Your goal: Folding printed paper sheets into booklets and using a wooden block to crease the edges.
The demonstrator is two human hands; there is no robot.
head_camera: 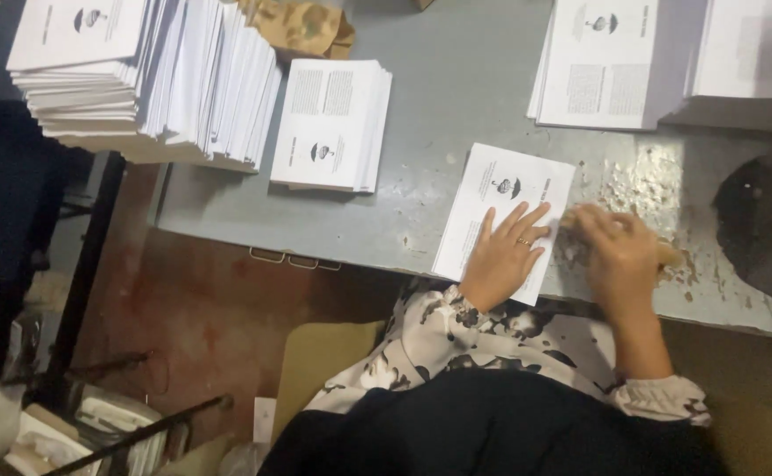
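Observation:
A folded white printed sheet lies on the grey worn table near its front edge. My left hand, with a ring on one finger, rests flat on the sheet's lower right part, fingers spread. My right hand sits just to the right of the sheet, fingers curled over a small tan wooden tool pressed at the sheet's right edge; the hand is blurred.
A tall leaning stack of white sheets stands at the table's left end, and a small pile of folded printed sheets lies beside it. More printed stacks sit at the back right. Below the table edge is reddish floor.

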